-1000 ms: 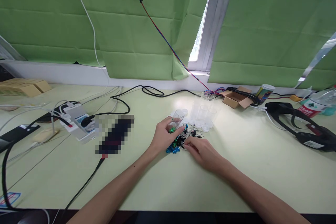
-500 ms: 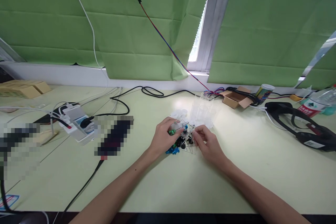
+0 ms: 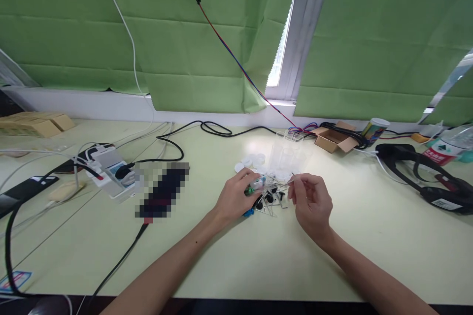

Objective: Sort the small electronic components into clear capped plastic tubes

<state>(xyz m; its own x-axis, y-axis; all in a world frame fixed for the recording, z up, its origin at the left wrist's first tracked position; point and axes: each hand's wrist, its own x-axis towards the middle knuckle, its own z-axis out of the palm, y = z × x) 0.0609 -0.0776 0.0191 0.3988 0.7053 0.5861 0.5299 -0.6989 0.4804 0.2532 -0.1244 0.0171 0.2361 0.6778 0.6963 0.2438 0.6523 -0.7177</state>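
Note:
My left hand (image 3: 236,196) is curled around a small clear plastic tube (image 3: 261,183) with green and blue bits showing at it. My right hand (image 3: 312,204) pinches a thin metal rod (image 3: 290,180) between thumb and fingers, on the right of the tube. Below and between the hands lies a pile of small black knobbed parts (image 3: 269,198) mixed with bent thin metal rods (image 3: 268,210). Small blue parts (image 3: 249,212) sit under my left hand, partly hidden. Just behind are white round caps (image 3: 254,160) and clear plastic cups (image 3: 287,157).
A black headset (image 3: 424,182), a bottle (image 3: 443,150), an open cardboard box (image 3: 334,139) and a printed can (image 3: 375,130) stand on the right. To the left are a white power strip (image 3: 111,172), cables and a blurred-out dark device (image 3: 164,192). Green blinds (image 3: 203,59) hang behind.
My right hand has moved right, away from the pile, and turned upward with a thin rod pinched. My left hand has shifted slightly right with the tube.

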